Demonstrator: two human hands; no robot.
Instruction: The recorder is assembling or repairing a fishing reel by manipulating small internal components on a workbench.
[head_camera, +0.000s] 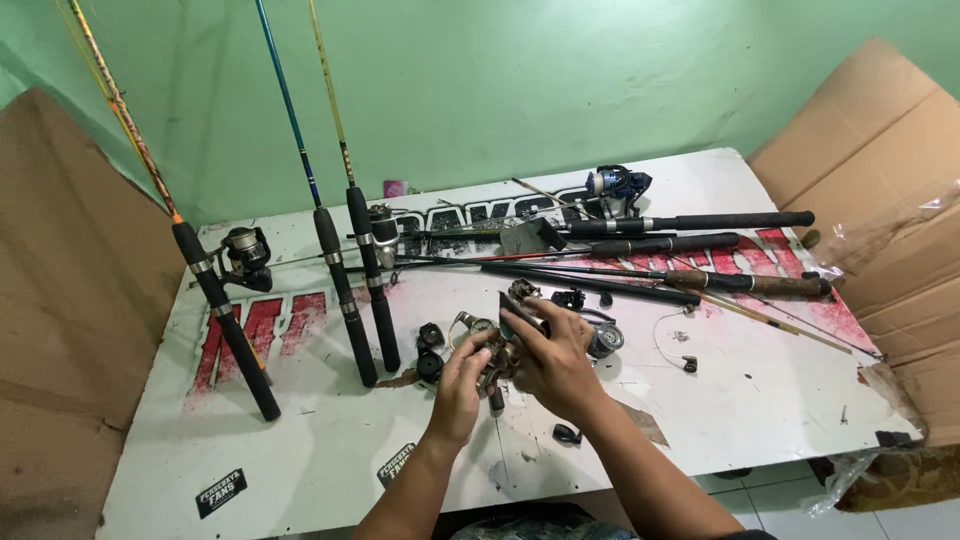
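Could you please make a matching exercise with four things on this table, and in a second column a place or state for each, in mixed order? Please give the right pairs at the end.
Things
1. reel body
2. three rods
3. rods with dark handles
4. cardboard sheet

Places or states
A. lying flat across the back of the white table
B. leaning up against the green wall
C. held between the left hand and right hand
D. standing at the right edge of the table

Pairs: 1-C, 2-B, 3-A, 4-D
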